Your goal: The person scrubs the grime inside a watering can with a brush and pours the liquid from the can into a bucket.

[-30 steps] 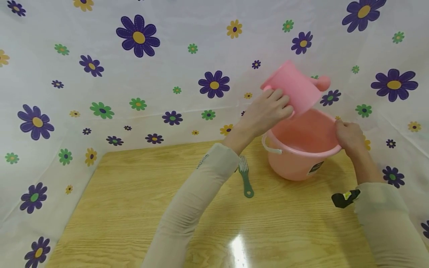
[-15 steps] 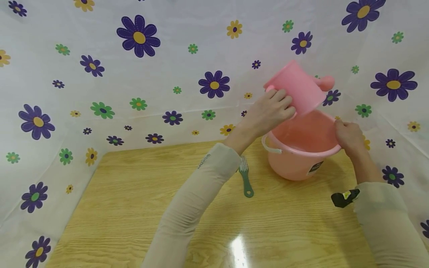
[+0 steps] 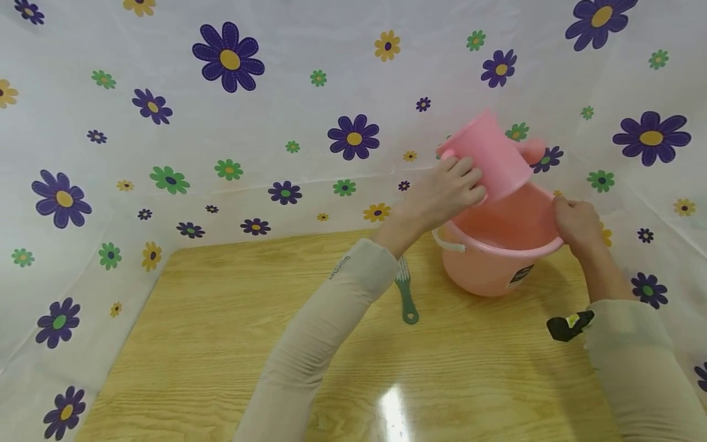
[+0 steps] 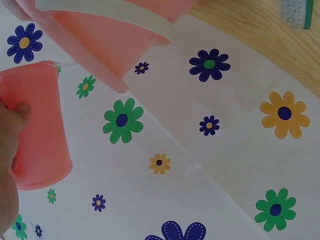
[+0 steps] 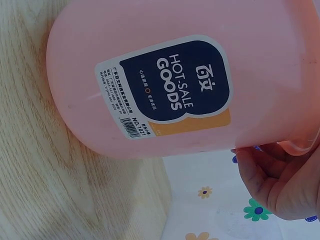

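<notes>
My left hand (image 3: 450, 187) grips the handle of a pink watering can (image 3: 494, 153), its round-headed spout pointing right. The can is tilted, with its lower end over the mouth of a pink bucket (image 3: 480, 270). Seen from the left wrist, the can (image 4: 42, 125) shows beside the bucket's rim, and a thin clear streak shows at its upper edge. My right hand (image 3: 577, 224) holds the bucket's rim on the right side, thumb on top. In the right wrist view those fingers (image 5: 255, 172) curl in under the rim. The bucket's inside is only partly visible.
A green-handled brush (image 3: 407, 301) with white bristles lies on the wooden table (image 3: 232, 325), left of the bucket. The bucket's white carrying handle (image 3: 448, 245) hangs on its left side. A flowered white sheet (image 3: 298, 104) rises behind and at both sides.
The watering can in my left hand has shifted slightly right, then dipped a little toward the bucket. My right hand and the bucket stay in place.
</notes>
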Tool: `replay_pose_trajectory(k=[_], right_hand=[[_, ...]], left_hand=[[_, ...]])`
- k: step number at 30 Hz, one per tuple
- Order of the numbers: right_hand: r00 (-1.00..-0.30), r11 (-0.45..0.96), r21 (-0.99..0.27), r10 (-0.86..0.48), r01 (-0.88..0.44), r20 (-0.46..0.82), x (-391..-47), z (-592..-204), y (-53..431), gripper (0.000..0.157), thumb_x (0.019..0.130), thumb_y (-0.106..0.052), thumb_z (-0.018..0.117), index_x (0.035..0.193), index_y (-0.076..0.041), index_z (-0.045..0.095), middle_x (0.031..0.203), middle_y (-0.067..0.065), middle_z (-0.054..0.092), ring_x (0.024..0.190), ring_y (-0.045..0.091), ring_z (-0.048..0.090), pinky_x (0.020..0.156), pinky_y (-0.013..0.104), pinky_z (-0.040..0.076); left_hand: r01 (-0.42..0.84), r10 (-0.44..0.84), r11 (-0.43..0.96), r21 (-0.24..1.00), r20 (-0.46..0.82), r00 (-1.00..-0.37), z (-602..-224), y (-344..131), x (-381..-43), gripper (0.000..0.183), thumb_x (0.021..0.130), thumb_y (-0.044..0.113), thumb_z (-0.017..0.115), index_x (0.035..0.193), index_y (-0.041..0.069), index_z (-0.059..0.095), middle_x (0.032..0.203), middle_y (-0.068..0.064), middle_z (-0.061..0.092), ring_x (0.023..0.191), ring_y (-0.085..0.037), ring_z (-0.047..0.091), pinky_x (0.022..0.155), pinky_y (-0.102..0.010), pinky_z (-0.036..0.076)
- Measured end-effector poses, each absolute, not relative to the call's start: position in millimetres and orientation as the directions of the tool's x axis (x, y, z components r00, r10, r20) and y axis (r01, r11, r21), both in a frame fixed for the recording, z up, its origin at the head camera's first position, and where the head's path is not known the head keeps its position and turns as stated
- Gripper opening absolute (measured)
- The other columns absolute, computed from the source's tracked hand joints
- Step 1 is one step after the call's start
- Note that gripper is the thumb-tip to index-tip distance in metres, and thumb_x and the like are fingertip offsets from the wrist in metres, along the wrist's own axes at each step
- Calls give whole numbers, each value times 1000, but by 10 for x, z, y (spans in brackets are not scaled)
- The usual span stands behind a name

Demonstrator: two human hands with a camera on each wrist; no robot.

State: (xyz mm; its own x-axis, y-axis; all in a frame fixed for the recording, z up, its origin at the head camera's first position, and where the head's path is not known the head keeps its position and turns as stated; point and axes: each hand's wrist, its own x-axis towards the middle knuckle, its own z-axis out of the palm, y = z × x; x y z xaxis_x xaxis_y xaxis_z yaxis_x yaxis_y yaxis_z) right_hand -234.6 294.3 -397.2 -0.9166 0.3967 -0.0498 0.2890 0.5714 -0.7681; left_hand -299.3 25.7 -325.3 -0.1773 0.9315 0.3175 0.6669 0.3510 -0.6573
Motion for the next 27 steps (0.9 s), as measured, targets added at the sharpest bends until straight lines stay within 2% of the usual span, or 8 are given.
replay_pose_trajectory(k=[7, 11, 16, 19, 24, 27], right_hand=[[-913, 573, -764, 404, 297, -52, -2370, -3958, 2945, 65, 103, -46, 17, 118, 7, 53, 85, 11, 56, 70, 16, 54, 60, 30, 48], [-913, 577, -760, 404, 298, -51, -2372, -3958, 2944, 67, 103, -46, 17, 123, 8, 52, 89, 13, 56, 71, 16, 54, 60, 29, 47], [-911, 573, -764, 409, 297, -48, -2380, -3969, 2936, 66, 102, -45, 18, 121, 7, 53, 88, 12, 56, 74, 20, 54, 62, 31, 49], [-909, 573, -762, 413, 302, -50, -2380, -3981, 2938, 65, 102, -45, 17, 120, 7, 53, 88, 12, 55, 75, 21, 54, 62, 31, 48], [-910, 568, -764, 410, 307, -60, -2374, -3995, 2936, 65, 103, -44, 17, 120, 7, 53, 85, 10, 55, 73, 19, 54, 61, 29, 47], [-912, 571, -762, 405, 305, -62, -2370, -3996, 2937, 65, 103, -44, 18, 122, 8, 52, 85, 10, 55, 71, 18, 54, 60, 29, 47]], left_hand=[[647, 946, 324, -690, 245, -213, -3297, 233, -2998, 22, 104, 6, 46, 113, 19, 61, 113, 2, 60, 107, -21, 50, 94, -30, 39], [637, 952, 306, -707, 231, -201, -3335, 232, -3017, 21, 103, 7, 48, 112, 19, 62, 114, 2, 61, 106, -20, 50, 94, -30, 39], [638, 956, 294, -712, 216, -200, -3380, 233, -3033, 19, 103, 8, 49, 112, 20, 61, 114, 2, 60, 106, -20, 49, 95, -30, 39], [645, 960, 279, -712, 185, -210, -3408, 239, -3030, 15, 104, 14, 52, 113, 20, 62, 114, 1, 59, 107, -21, 48, 96, -31, 38], [631, 960, 264, -730, 139, -241, -3486, 235, -3026, 16, 104, 16, 51, 115, 20, 63, 118, 1, 60, 110, -21, 48, 98, -30, 37], [609, 964, 231, -759, 97, -246, -3538, 222, -3019, 29, 106, 39, 44, 117, 19, 62, 121, -1, 59, 113, -22, 47, 101, -33, 36]])
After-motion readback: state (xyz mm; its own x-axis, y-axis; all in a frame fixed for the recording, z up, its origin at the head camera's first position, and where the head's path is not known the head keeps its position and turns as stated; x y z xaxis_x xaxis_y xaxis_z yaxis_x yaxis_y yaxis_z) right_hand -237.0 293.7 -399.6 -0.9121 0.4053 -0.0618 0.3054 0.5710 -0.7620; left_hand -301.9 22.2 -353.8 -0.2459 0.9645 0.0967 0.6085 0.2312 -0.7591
